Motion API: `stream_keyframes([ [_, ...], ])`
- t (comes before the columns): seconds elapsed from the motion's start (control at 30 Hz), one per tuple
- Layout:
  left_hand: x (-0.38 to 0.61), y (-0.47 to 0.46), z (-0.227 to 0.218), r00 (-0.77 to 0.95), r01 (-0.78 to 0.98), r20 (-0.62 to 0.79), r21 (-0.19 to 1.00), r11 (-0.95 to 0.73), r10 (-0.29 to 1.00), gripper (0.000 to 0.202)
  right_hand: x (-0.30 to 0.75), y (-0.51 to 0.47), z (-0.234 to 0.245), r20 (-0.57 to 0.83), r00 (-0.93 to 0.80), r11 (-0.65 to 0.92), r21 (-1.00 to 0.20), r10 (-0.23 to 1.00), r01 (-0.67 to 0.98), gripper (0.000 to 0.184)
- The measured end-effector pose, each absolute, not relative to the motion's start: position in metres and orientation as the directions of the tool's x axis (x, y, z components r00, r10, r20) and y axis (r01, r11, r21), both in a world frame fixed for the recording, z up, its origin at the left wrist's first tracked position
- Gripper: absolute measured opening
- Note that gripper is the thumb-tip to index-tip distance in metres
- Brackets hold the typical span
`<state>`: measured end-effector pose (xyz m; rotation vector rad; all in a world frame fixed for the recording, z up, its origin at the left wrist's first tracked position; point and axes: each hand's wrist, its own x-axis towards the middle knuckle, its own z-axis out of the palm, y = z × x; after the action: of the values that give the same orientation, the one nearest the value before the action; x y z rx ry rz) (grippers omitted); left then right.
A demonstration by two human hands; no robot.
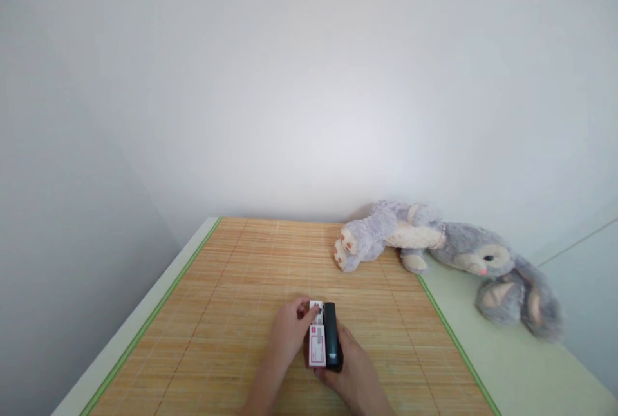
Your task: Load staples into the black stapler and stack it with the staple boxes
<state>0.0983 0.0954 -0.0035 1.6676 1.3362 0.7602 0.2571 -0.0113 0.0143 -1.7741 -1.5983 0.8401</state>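
A dark stapler [331,332] lies lengthwise at the front middle of the mat. Along its left side are two small white boxes with red print, one behind the other: a nearer box [317,348] and a farther box [313,305]. My left hand [288,324] is closed on the farther box, its thumb across the top and its fingers at the left side and far end. My right hand [355,364] wraps the stapler from the right, with a fingertip at the near end of the nearer box. The undersides are hidden.
The bamboo mat [232,313] with green edging covers most of the pale table [521,351]. A grey plush rabbit [386,229] lies at the back right, its feet on the mat and its head past the mat's right edge. A white wall [290,81] stands behind.
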Motion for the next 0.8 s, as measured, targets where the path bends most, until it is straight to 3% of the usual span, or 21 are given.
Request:
stream_keyframes([
  [0.33,0.093,0.051,-0.008,0.064,0.342,-0.036,0.940,0.012,0.997,0.059,0.262,-0.013,0.014,-0.095,-0.007,-0.076,-0.835,0.995,0.545,0.103],
  [0.53,0.131,0.006,-0.028,0.098,0.158,-0.108,0.983,0.092,0.989,0.066,0.259,-0.012,0.016,-0.060,-0.002,-0.048,-0.818,0.998,0.574,0.086],
  [0.8,0.210,-0.002,-0.035,0.198,0.052,-0.146,0.989,0.138,0.969,0.078,0.339,-0.022,0.009,-0.077,0.025,-0.077,-0.805,0.997,0.588,0.086],
])
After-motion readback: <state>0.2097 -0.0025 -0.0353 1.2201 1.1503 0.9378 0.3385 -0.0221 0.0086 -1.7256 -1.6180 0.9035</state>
